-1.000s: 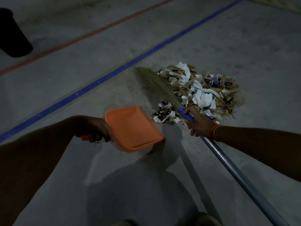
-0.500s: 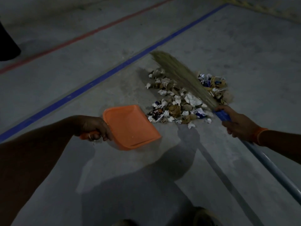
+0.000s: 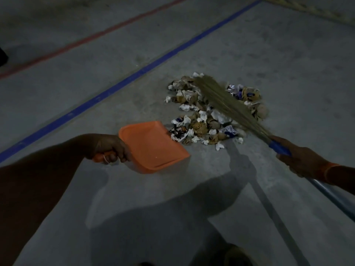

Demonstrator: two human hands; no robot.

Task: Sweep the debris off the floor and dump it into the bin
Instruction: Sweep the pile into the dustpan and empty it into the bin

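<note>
Head view: grey floor (image 3: 278,54), debris (image 3: 201,120) heaped mid-scene. Broom (image 3: 226,104) lies across the heap, right hand (image 3: 295,160) gripping its handle — set to drag litter left. Dustpan (image 3: 151,146), left hand (image 3: 113,148) clutching its handle, mouth beside the heap's near-left edge to catch it

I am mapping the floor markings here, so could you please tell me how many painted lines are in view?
2. The red line crosses the upper left; the blue line runs diagonally beside it, passing just left of the debris pile. Others may lie outside the frame.
</note>
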